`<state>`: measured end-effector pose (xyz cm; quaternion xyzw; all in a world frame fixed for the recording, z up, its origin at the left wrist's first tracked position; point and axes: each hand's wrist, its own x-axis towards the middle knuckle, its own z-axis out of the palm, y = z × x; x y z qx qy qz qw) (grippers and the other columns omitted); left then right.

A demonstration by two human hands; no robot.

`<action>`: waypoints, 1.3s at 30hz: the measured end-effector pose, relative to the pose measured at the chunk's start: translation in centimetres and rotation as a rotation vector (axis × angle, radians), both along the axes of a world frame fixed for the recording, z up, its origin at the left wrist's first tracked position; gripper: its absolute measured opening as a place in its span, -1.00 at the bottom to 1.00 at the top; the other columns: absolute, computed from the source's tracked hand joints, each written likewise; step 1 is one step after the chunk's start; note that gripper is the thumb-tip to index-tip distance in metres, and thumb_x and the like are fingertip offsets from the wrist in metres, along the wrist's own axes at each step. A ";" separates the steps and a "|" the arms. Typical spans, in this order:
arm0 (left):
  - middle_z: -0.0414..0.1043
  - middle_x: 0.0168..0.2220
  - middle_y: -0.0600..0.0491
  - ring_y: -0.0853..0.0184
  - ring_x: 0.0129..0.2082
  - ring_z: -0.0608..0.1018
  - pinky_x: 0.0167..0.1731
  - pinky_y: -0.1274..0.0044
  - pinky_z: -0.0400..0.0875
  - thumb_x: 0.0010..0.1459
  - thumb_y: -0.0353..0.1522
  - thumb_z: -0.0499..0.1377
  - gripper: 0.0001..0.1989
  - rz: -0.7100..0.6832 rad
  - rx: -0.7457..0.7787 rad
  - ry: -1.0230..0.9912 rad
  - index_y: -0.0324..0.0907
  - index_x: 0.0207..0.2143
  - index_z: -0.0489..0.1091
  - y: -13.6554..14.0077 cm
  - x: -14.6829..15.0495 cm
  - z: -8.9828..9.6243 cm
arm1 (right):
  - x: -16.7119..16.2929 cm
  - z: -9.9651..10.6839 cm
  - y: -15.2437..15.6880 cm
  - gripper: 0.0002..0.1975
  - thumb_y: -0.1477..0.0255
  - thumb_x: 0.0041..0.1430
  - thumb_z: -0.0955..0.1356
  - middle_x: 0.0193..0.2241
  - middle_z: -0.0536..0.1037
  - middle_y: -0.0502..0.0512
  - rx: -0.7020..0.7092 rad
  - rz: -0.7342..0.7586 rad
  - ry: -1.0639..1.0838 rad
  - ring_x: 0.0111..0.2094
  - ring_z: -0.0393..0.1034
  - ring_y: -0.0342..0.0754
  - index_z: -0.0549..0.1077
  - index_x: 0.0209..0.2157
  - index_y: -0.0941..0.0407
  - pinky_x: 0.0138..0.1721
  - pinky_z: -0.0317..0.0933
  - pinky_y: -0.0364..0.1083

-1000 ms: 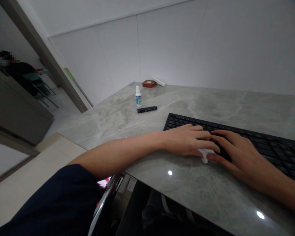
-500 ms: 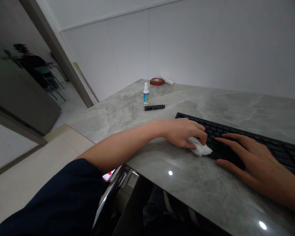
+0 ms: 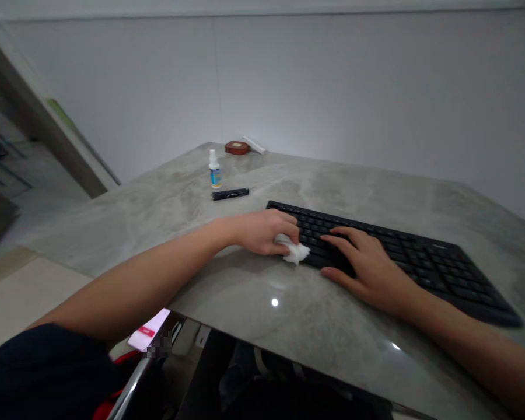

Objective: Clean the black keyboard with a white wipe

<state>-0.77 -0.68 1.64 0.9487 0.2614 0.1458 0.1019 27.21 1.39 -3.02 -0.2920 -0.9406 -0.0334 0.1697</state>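
Observation:
A black keyboard (image 3: pixel 437 262) lies at a slant on the grey marbled table. Over its left end, my left hand (image 3: pixel 266 230) pinches a crumpled white tissue (image 3: pixel 296 252), which hangs out below the fingers at the keyboard's front edge. My right hand (image 3: pixel 367 265) rests on the middle-left keys with its fingers spread and nothing in them. The palm and fingers hide some of the keys beneath.
Left of the keyboard lie a black pen-like tool (image 3: pixel 230 194) and a white spray bottle (image 3: pixel 214 170) with a blue label. Farther back are a reddish-brown case (image 3: pixel 237 147) and a white strip (image 3: pixel 254 145) by the wall. The table's front edge (image 3: pixel 245 338) runs below my arms.
My view has turned to the right, so the objects appear farther left and the keyboard's right end now shows. My left hand still holds the tissue, and both hands stay at the keyboard.

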 end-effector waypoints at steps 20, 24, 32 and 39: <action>0.35 -0.45 0.11 0.34 -0.42 0.40 -0.38 0.53 0.19 0.07 -0.42 0.07 -0.94 0.267 -0.086 0.242 -0.18 -0.46 0.25 0.4 -1.7 1.1 | 0.4 1.6 -0.6 -0.38 0.12 0.24 0.35 0.17 0.30 0.42 -0.121 0.039 0.041 0.20 0.16 0.27 0.33 0.21 0.20 0.17 0.10 0.28; 0.28 -0.53 0.15 0.37 -0.50 0.36 -0.48 0.55 0.12 0.04 -0.40 0.09 -0.89 0.330 -0.198 0.324 -0.17 -0.52 0.22 0.8 -2.8 1.7 | 0.5 1.6 -0.6 -0.37 0.11 0.25 0.33 0.17 0.30 0.41 -0.114 0.052 0.037 0.20 0.17 0.25 0.32 0.21 0.21 0.18 0.10 0.26; 0.28 -0.53 0.14 0.36 -0.49 0.34 -0.44 0.54 0.13 0.03 -0.39 0.08 -0.89 0.340 -0.097 0.283 -0.16 -0.52 0.17 0.5 -2.3 1.1 | 0.6 1.4 -0.6 -0.39 0.13 0.26 0.33 0.17 0.31 0.41 -0.128 0.057 0.046 0.21 0.17 0.25 0.33 0.21 0.21 0.19 0.08 0.26; 0.14 -0.59 0.18 0.41 -0.57 0.23 -0.53 0.54 0.02 0.02 -0.38 0.08 -0.82 0.396 -0.241 0.375 -0.16 -0.58 0.12 1.0 -4.0 1.8 | 0.6 1.5 -0.6 -0.40 0.14 0.26 0.33 0.18 0.30 0.41 -0.121 0.052 0.035 0.22 0.16 0.25 0.31 0.22 0.19 0.20 0.08 0.26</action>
